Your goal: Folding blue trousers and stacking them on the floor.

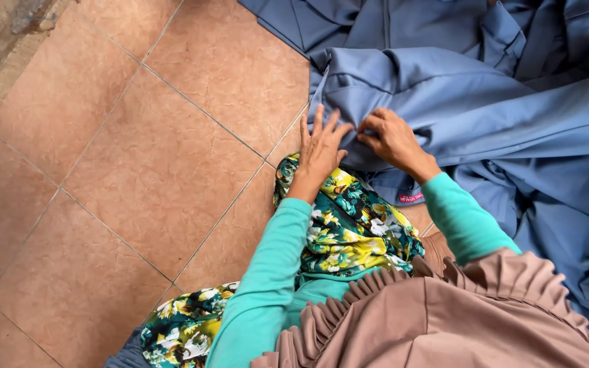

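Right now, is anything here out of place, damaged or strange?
Nothing looks damaged or spilled. The blue cloth lies crumpled in folds on the tiled floor instead of flat. The left hand presses on its edge; the right hand pinches a fold.

**Tiled floor under blue cloth**

A floor of large reddish-brown ceramic tiles (151,170), set diagonally with thin pale grout lines, is seen to the left of both hands and beneath them. A heap of crumpled grey-blue cotton garments (485,102) is spread directly on it, reaching from under the hands to the far right. A strip of grey concrete edging (8,34) is seen bordering the tiles well to the left of the hands, at the upper corner.
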